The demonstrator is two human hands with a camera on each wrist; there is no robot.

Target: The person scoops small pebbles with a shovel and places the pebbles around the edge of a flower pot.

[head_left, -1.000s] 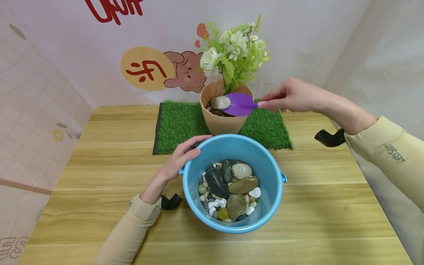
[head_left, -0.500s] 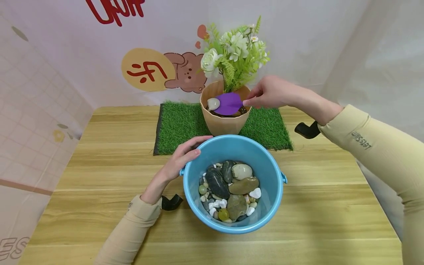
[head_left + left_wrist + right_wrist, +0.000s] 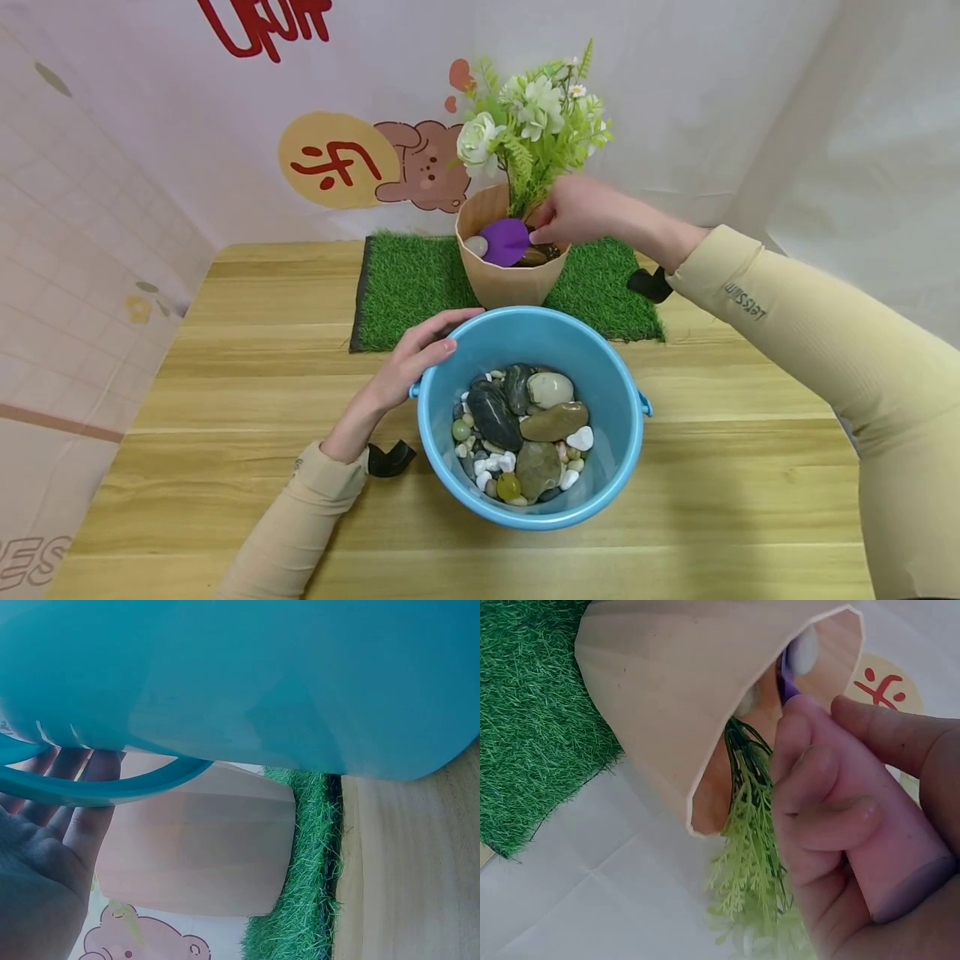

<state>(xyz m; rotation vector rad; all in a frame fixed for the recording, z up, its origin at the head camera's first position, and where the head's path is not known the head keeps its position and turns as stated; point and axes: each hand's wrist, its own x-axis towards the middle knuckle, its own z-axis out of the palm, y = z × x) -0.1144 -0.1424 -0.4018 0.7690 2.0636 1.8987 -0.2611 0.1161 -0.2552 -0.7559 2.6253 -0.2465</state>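
Note:
My right hand [image 3: 588, 210] grips the pink handle [image 3: 877, 817] of a small hand trowel. Inside the beige flowerpot [image 3: 513, 287], its purple blade [image 3: 504, 243] is tilted, with a white stone [image 3: 476, 246] at the tip near the left wall. Brown stones and dark soil show partly under the blade. My left hand [image 3: 401, 364] holds the rim of the blue bucket [image 3: 628, 442], thumb at the edge and fingers outside. In the left wrist view, the bucket's handle [image 3: 90, 791] crosses those fingers. Large dark, brown and pale stones [image 3: 538, 471] and small pebbles lie in the bucket.
White artificial flowers [image 3: 543, 104] with green leaves rise from the pot. The pot stands on a green grass mat [image 3: 412, 287] at the back of the wooden table [image 3: 247, 392]. A printed cloth [image 3: 660, 92] hangs behind.
My right hand has moved left and lower toward the pot. The blade went down into it, tilting, and the white stone slid toward the left wall. The left hand keeps its place.

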